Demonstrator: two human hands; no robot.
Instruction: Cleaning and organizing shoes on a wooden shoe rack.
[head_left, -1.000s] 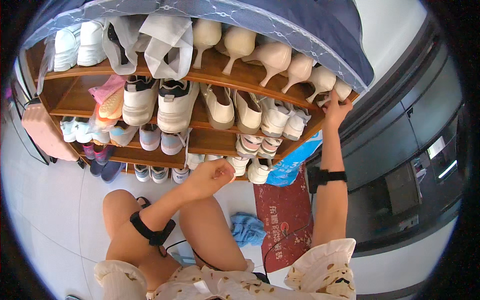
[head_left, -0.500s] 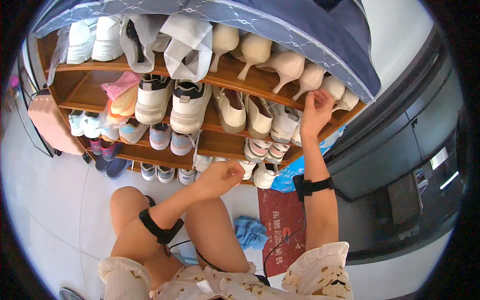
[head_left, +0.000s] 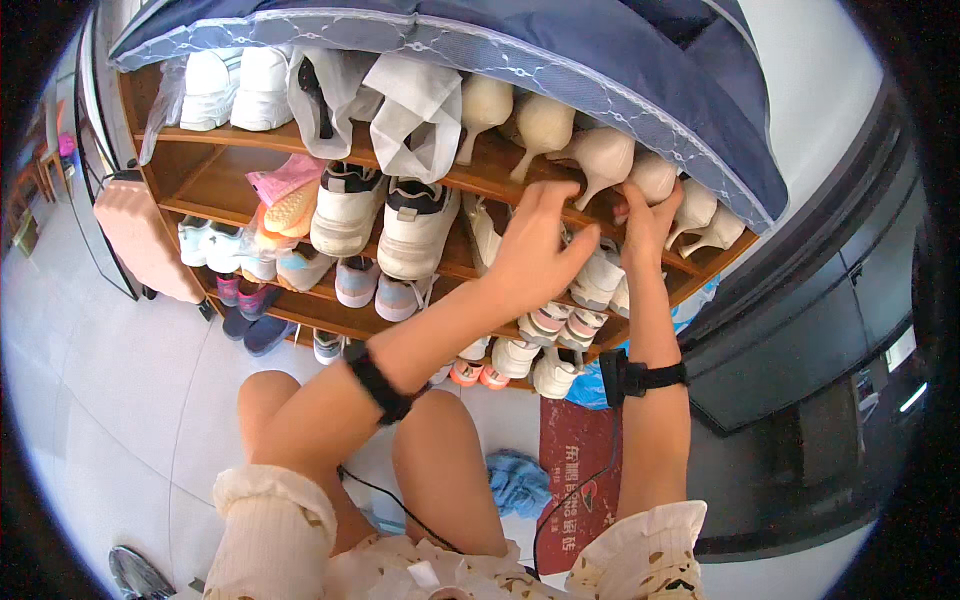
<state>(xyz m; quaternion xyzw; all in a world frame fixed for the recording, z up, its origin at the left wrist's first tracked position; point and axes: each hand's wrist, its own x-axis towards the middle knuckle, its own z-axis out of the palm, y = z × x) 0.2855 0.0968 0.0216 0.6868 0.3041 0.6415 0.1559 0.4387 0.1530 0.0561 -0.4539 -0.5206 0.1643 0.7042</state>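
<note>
A pale tiled floor lies beneath the seated person. On it, between the knees and the dark cabinet front at the right, are a crumpled blue cloth and, just beside it, a flat red mat. Beyond stands a wooden shoe rack, its tiers filled with sneakers and other footwear; a navy fabric cover is folded back over its top. A pink suitcase stands at its left end, and a white wall rises behind at the right.

The left hand is raised before the upper tiers, thumb and forefinger well apart in a curved spread, near the heel of the third beige pump; contact cannot be told. The right hand reaches the top shelf, thumb and fingers narrowly parted at either side of the fourth beige pump, touching its lower part. The heel is hidden, so whether they close on it cannot be told.
</note>
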